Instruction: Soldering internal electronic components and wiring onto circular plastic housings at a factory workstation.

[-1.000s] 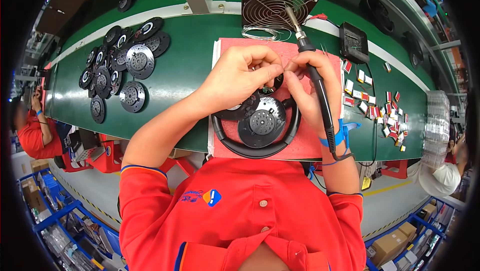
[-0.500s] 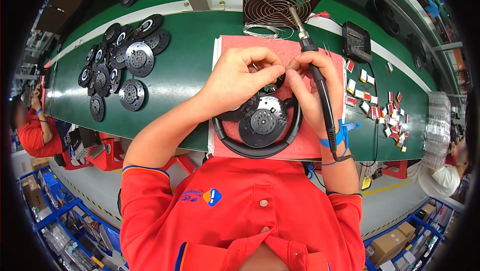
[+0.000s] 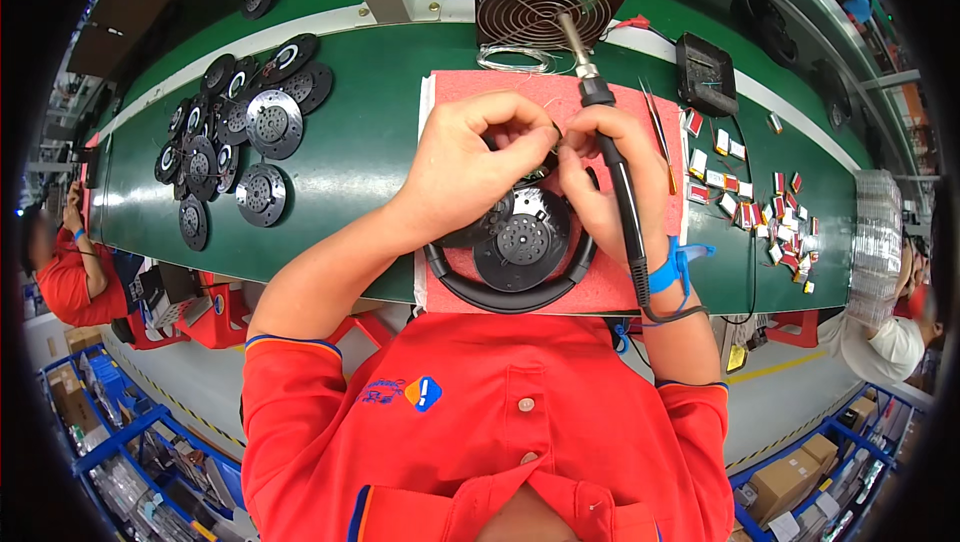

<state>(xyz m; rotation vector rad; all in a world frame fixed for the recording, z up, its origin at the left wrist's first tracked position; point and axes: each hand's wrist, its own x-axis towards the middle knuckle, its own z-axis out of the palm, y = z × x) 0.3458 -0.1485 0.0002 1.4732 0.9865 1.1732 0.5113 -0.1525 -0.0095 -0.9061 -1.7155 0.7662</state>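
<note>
My right hand (image 3: 625, 167) is closed around a soldering iron (image 3: 622, 187), whose metal tip points away from me toward a fan. Its thumb and forefinger come together close to the fingertips of my left hand (image 3: 485, 147). The left hand is pinched shut, but whatever small thing lies between its fingers is hidden. Both hands hover over a black headphone (image 3: 500, 299) on a pink foam mat (image 3: 450, 87). One round speaker plate (image 3: 523, 240) of the headphone faces up, with a ring of holes. My fingers cover most of the other ear cup.
Tweezers (image 3: 658, 137) lie on the mat, right of my right hand. Behind it stand a black fan (image 3: 545, 2) and a coil of solder wire (image 3: 515, 60). A black tray (image 3: 705, 77) and several small battery cells (image 3: 785, 232) are at right; black speaker plates (image 3: 262, 194) lie left.
My right hand and the soldering iron have shifted slightly left, uncovering more of the tweezers. The fingertips of both hands remain close together. The whole view has moved a little.
</note>
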